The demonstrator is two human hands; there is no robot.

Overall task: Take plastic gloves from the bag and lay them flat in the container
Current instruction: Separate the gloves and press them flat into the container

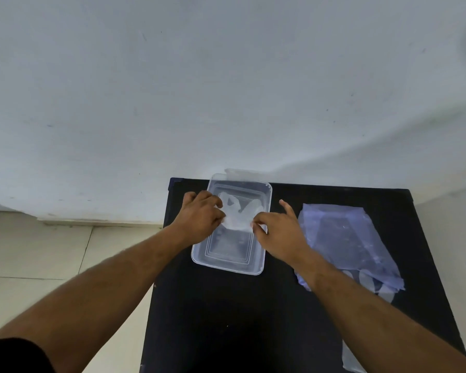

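A clear rectangular plastic container (228, 261) sits on the black table (240, 319) near its far left edge. A thin translucent plastic glove (238, 214) lies spread over the container's far half, fingers pointing away. My left hand (201, 215) pinches the glove's cuff at its left side, and my right hand (276, 232) pinches the cuff's right side with the index finger raised. A bluish see-through bag (345, 238) lies flat on the table to the right, with more gloves showing at its near end (369, 281).
A clear lid (242, 173) leans behind the container against the pale wall. Another clear plastic piece (351, 356) hangs over the table's near right edge. Tiled floor lies to the left of the table.
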